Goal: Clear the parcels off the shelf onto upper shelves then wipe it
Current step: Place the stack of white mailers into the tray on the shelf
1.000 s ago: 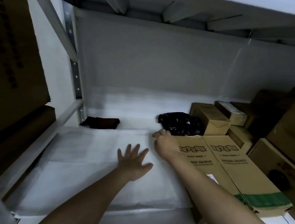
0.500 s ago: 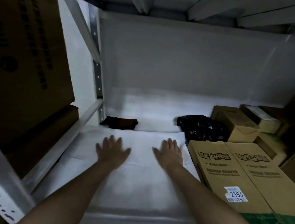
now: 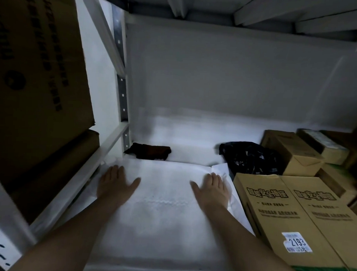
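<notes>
On the far left, outside the shelf frame, a big cardboard box (image 3: 33,67) stands with dark printing down its side, too blurred to read; a second brown box (image 3: 55,171) sits under it. A pale metal upright (image 3: 122,92) with a row of holes marks the left end of the shelf (image 3: 184,131).

A white padded sheet (image 3: 160,206) lies flat on the shelf, its long axis running from the front edge toward the back wall, its far edge square to that wall. The left hand (image 3: 115,182) lies palm down on the sheet's far left corner, fingers straight and close together, thumb spread out toward the middle. Just behind the sheet's left corner lies a dark brown folded cloth (image 3: 152,151), long side parallel to the back wall.

The right hand (image 3: 212,190) presses flat on the sheet's far right corner, fingers together, thumb splayed inward; the corner of the sheet curls up just beyond its fingertips. Behind that corner sits a crumpled black plastic bag (image 3: 250,157).

Right of the sheet, touching its edge, lies a long flat brown carton (image 3: 292,218), pointing front to back, printed with bold characters and smaller lines I cannot read, a green band at its near end. A white sticker (image 3: 296,242) on it reads "2193". Behind it are smaller brown parcels (image 3: 291,152).
</notes>
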